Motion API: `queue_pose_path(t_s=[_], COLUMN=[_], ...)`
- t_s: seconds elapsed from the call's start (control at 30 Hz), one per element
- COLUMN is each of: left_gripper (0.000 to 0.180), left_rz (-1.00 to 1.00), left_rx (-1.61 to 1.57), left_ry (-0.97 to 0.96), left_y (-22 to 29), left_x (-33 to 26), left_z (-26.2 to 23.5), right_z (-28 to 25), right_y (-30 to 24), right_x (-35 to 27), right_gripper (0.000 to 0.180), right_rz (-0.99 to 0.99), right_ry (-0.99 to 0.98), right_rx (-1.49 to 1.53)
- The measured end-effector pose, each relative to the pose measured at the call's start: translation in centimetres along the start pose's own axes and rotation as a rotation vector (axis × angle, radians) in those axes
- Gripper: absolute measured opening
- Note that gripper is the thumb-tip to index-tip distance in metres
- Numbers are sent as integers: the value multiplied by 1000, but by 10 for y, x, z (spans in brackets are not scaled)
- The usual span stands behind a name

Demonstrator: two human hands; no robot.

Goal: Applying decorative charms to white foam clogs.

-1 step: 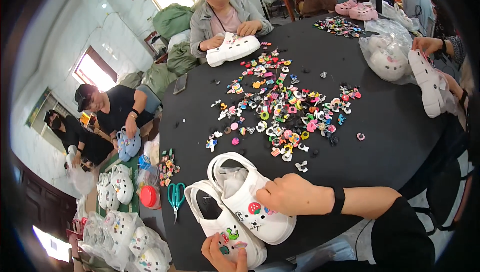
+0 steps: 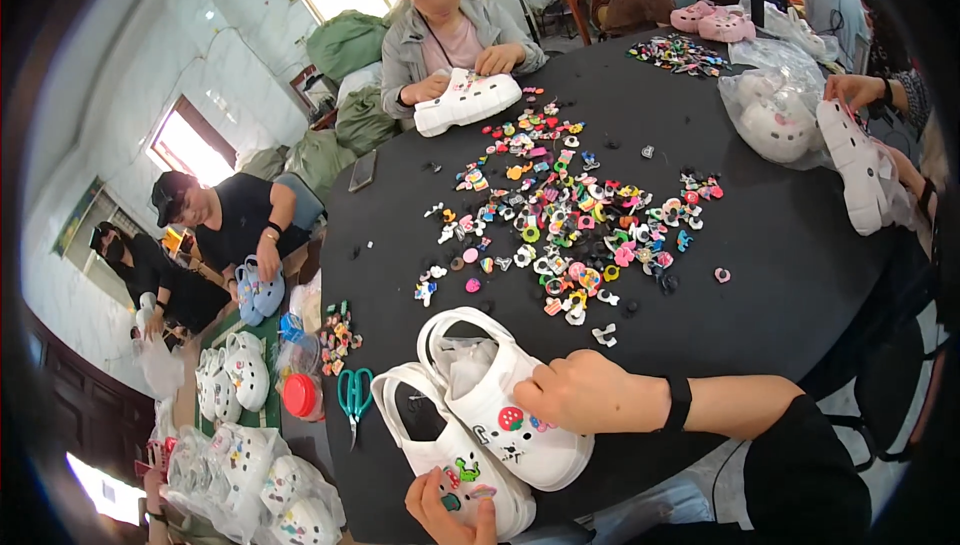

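Note:
Two white clogs stand side by side at the table's near edge, toes toward me. On the left clog [image 2: 410, 400], green and red charms sit on the upper; my left hand [image 2: 445, 510] grips its toe, thumb and fingers around the charms. The right clog [image 2: 487, 385] has crumpled white stuffing inside and a strawberry charm [image 2: 510, 419] on top. My right hand [image 2: 580, 392] rests against this clog's right side with fingers curled inward. Its fingertips are hidden, so I cannot tell what they pinch. Teal-handled scissors [image 2: 354, 397] lie left of the pair.
Loose colourful charms [image 2: 570, 215] spread across the black table [image 2: 780, 295]. A red-lidded jar [image 2: 300, 397] and bagged white clogs [image 2: 240, 470] are on the left. Across the table, a person handles a white clog [image 2: 468, 103]; at the right, another person's hand holds a white clog [image 2: 855, 170].

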State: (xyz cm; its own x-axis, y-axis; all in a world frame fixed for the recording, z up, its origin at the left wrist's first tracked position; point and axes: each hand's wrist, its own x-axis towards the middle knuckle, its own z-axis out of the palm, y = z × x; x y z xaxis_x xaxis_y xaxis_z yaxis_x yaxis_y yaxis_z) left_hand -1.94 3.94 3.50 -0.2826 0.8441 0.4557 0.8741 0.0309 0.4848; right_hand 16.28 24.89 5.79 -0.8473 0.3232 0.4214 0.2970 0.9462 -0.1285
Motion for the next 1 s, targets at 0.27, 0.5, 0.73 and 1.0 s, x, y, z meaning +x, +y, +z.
queue_pose_path(t_s=[0.27, 0.5, 0.73, 1.0], left_gripper=[60, 32, 43, 51], left_rz=[-29, 378, 333, 430], left_rx=[43, -523, 172, 290], left_ry=[-60, -223, -291, -293], left_y=[33, 61, 73, 72], left_x=[14, 34, 28, 29], left_z=[-31, -62, -17, -1], right_z=[7, 16, 13, 7], right_y=[26, 35, 35, 27], right_x=[6, 8, 7, 3], right_gripper=[16, 18, 19, 25], right_rz=[-128, -90, -92, -41], right_ry=[-4, 37, 37, 70], right_rx=[266, 452, 639, 527])
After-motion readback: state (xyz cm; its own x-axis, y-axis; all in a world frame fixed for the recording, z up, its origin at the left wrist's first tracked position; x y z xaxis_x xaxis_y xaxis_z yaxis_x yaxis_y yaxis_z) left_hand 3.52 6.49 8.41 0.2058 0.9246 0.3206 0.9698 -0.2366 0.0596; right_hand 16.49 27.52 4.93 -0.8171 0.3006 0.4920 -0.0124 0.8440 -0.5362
